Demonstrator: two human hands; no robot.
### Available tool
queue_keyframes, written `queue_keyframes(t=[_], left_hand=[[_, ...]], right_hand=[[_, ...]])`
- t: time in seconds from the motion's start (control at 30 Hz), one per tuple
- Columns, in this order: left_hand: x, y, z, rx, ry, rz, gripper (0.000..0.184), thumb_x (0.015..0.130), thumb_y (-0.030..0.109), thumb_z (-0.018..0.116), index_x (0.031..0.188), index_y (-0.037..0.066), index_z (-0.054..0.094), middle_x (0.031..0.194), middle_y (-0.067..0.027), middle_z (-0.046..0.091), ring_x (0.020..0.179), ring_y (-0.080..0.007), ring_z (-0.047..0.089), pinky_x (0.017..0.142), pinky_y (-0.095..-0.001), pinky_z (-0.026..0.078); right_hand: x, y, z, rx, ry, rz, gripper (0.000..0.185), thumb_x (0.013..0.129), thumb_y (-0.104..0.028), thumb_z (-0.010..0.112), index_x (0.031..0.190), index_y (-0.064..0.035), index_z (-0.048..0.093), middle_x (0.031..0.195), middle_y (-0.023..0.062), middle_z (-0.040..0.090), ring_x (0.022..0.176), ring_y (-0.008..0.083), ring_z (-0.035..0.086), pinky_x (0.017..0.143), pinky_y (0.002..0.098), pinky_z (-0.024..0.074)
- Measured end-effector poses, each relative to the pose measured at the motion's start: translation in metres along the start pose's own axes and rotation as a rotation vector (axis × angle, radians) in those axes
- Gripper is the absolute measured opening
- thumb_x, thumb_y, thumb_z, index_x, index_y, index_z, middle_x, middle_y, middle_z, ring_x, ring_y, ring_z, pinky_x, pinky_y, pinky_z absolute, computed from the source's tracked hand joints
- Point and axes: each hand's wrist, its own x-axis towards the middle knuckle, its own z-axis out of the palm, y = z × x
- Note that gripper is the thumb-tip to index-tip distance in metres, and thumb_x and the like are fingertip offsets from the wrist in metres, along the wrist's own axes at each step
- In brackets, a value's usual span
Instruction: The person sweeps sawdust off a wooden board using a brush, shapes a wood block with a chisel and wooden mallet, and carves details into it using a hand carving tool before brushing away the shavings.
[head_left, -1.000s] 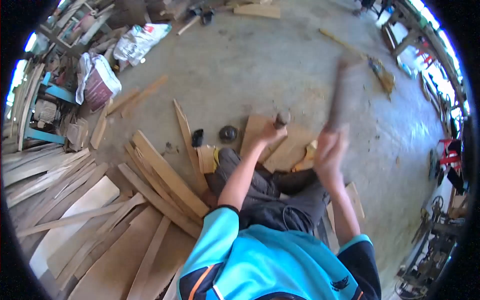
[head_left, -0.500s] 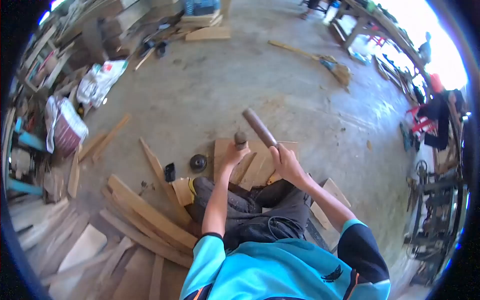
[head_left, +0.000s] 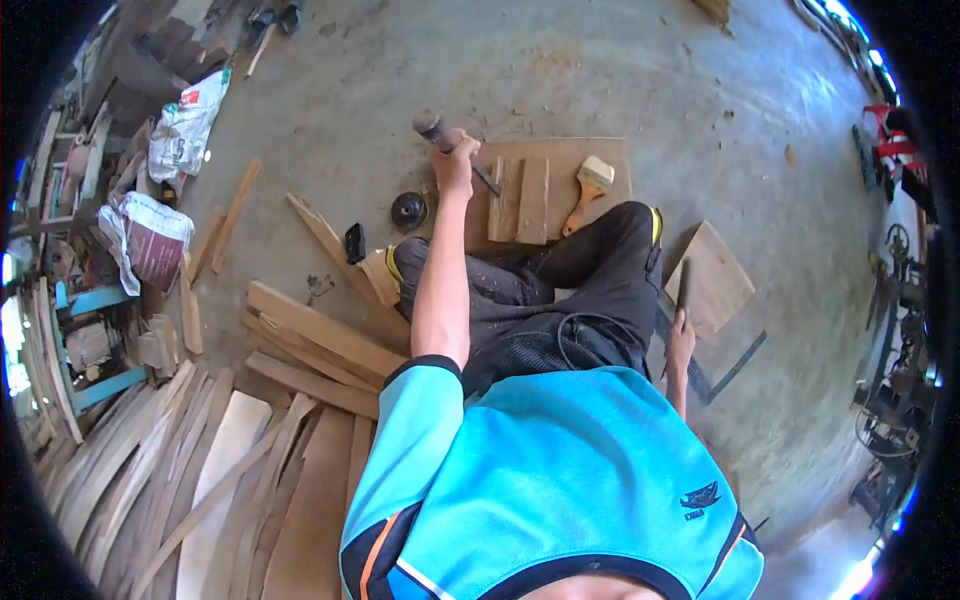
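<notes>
My left hand [head_left: 456, 162] is closed around the handle of a chisel [head_left: 432, 128]; its dark blade slants down over a flat board [head_left: 608, 152] on the floor. On that board lie a grooved wooden block [head_left: 533, 200] and a paintbrush [head_left: 594, 180] with pale bristles. Off to the right, beside my knee, my right hand [head_left: 680, 342] grips a dark round wooden stick [head_left: 685, 284], held near a square wooden piece [head_left: 716, 280]. The lower end of the stick is hidden in the fingers.
Left of the board sit a round black object [head_left: 408, 211] and a small black item [head_left: 355, 243]. Timber lengths [head_left: 320, 325] and a heap of wood strips [head_left: 190, 470] fill the left side. White sacks [head_left: 190, 130] lie farther off. Machinery [head_left: 895, 350] lines the right edge.
My right hand has swung with the stick from above the board to beside my right knee. My left hand still holds the chisel over the board's left side. The view has tilted downward.
</notes>
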Motion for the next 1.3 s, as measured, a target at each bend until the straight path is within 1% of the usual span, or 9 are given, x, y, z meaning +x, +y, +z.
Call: queue_keyframes(t=[0.13,0.33,0.53,0.63,0.77,0.93,1.07,1.13,1.3], left_hand=[[-0.006,0.007,0.022,0.109,0.008,-0.038,0.011,0.061,0.004,0.057,0.066,0.008,0.048,0.059,0.0005,0.048,0.055,-0.0096,0.046,0.054,-0.0237,0.035],[-0.037,-0.007,0.060,0.512,-0.420,-0.217,0.012,0.067,0.011,0.060,0.072,0.010,0.049,0.066,0.0020,0.050,0.061,-0.0090,0.046,0.055,-0.0245,0.037],[-0.103,-0.041,0.090,0.854,-0.930,0.362,0.029,0.059,0.005,0.060,0.082,0.006,0.043,0.075,-0.0080,0.046,0.074,-0.0228,0.047,0.065,-0.0314,0.038],[-0.127,-0.041,0.100,0.797,-0.914,0.226,0.033,0.055,-0.001,0.060,0.081,0.005,0.041,0.078,-0.0124,0.047,0.081,-0.0314,0.045,0.071,-0.0380,0.035],[-0.132,-0.049,0.106,0.775,-0.895,0.211,0.037,0.054,-0.003,0.059,0.086,0.004,0.042,0.083,-0.0138,0.046,0.083,-0.0328,0.044,0.072,-0.0383,0.036],[-0.079,-0.052,0.085,0.497,-1.017,0.083,0.048,0.059,-0.001,0.052,0.105,0.003,0.041,0.096,-0.0129,0.047,0.095,-0.0272,0.047,0.080,-0.0360,0.039],[0.020,-0.112,0.014,0.831,-0.268,-0.320,0.036,0.075,0.013,0.051,0.108,0.002,0.042,0.094,-0.0099,0.050,0.095,-0.0183,0.047,0.080,-0.0303,0.039],[0.047,-0.170,-0.027,1.224,-0.126,-0.202,0.041,0.076,0.018,0.053,0.110,0.001,0.038,0.088,-0.0107,0.052,0.083,-0.0174,0.052,0.069,-0.0295,0.043],[0.056,-0.180,-0.046,1.314,-0.327,-0.420,0.047,0.073,0.020,0.056,0.112,0.002,0.037,0.085,-0.0123,0.054,0.067,-0.0173,0.055,0.052,-0.0288,0.044]], right_hand=[[-0.012,0.063,0.016,-0.029,-0.082,0.259,0.043,0.081,-0.038,0.044,0.079,0.0030,0.055,0.075,0.0237,0.056,0.077,0.0378,0.054,0.065,0.0398,0.0406],[-0.014,0.096,0.047,0.107,-0.140,0.127,0.034,0.076,-0.034,0.052,0.082,0.0005,0.054,0.078,0.0231,0.056,0.077,0.0359,0.055,0.066,0.0399,0.0418],[-0.004,0.102,0.061,-0.225,-0.133,0.031,0.028,0.072,-0.025,0.056,0.086,-0.0003,0.055,0.090,0.0210,0.055,0.083,0.0348,0.053,0.068,0.0389,0.0425],[-0.004,-0.002,0.005,0.246,0.060,-0.174,0.029,0.069,-0.016,0.059,0.093,-0.0007,0.054,0.103,0.0173,0.049,0.094,0.0306,0.049,0.077,0.0358,0.0405],[-0.017,-0.160,-0.017,0.673,-0.234,-0.600,0.053,0.066,-0.015,0.065,0.112,-0.0033,0.041,0.106,0.0107,0.047,0.100,0.0209,0.044,0.086,0.0320,0.0344],[-0.004,-0.223,0.035,1.403,-0.302,-0.258,0.020,0.073,0.000,0.059,0.086,-0.0033,0.043,0.085,0.0063,0.055,0.084,0.0133,0.052,0.078,0.0259,0.0398],[-0.012,-0.231,0.041,1.268,-0.469,-0.303,0.026,0.066,0.006,0.058,0.084,-0.0051,0.043,0.089,0.0051,0.053,0.082,0.0131,0.049,0.076,0.0243,0.0380],[-0.011,-0.224,0.055,1.177,-0.472,-0.466,0.026,0.064,0.005,0.059,0.082,-0.0051,0.043,0.087,0.0034,0.051,0.083,0.0120,0.047,0.077,0.0238,0.0361],[-0.023,-0.235,0.034,1.071,-0.629,-0.361,0.029,0.064,0.004,0.061,0.085,-0.0049,0.043,0.088,0.0043,0.052,0.085,0.0116,0.049,0.078,0.0249,0.0380]])
